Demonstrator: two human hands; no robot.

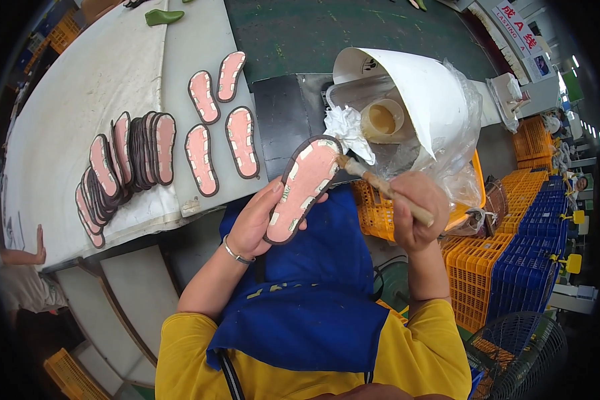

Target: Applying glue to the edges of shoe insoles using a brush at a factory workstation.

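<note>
My left hand (255,221) is closed around a pink shoe insole (307,181) with a dark rim and pale patches along its edge. In my right hand (418,208) is a brush (385,187) with a wooden handle; its bristles touch the insole's upper right edge. Beyond the brush, a cup of tan liquid (382,120) stands beside a crumpled white cloth or tissue (348,132). Several similar insoles (241,142) lie apart on the table to the left, and a stack of them (143,148) leans farther left.
A curved white sheet (420,83) and clear plastic (465,127) surround the cup. Orange crates (470,273) and blue crates (523,280) stand at the right, near a black fan (523,353). A green shoe last (163,17) lies far left. Another person's hand (40,245) shows at the left edge.
</note>
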